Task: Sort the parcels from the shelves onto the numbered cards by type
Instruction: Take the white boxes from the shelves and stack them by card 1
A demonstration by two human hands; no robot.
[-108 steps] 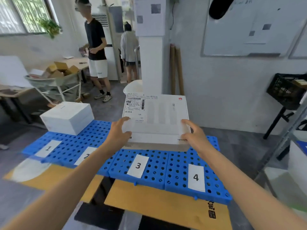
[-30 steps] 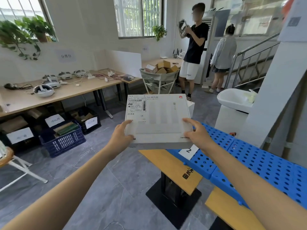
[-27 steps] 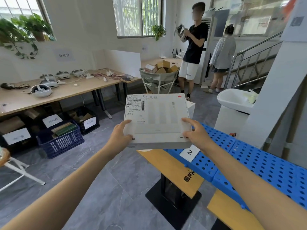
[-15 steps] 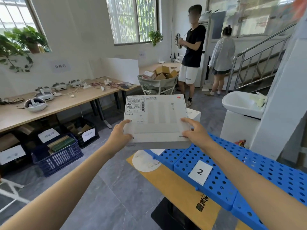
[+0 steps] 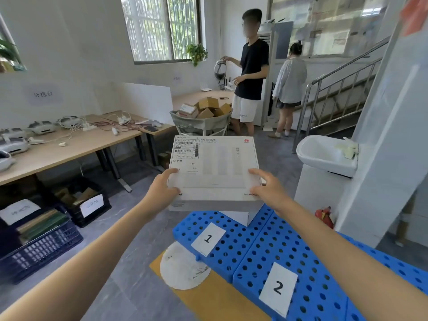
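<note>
You hold the flat white parcel (image 5: 215,167) level in the air just beyond the card marked 1 (image 5: 208,239), your left hand (image 5: 162,191) gripping the edge left of that card and your right hand (image 5: 268,191) the opposite edge, thumbs curled on top.

This is a plain workroom for sorting goods. A long wooden table (image 5: 69,149) stands along the wall, with headsets (image 5: 41,127) and cables (image 5: 108,126) on it and labelled crates (image 5: 41,251) under it. Beside its far end stands a bin (image 5: 201,126) of cardboard boxes (image 5: 208,104). In front of it lie blue perforated boards (image 5: 243,246) with numbered cards (image 5: 208,238).
</note>
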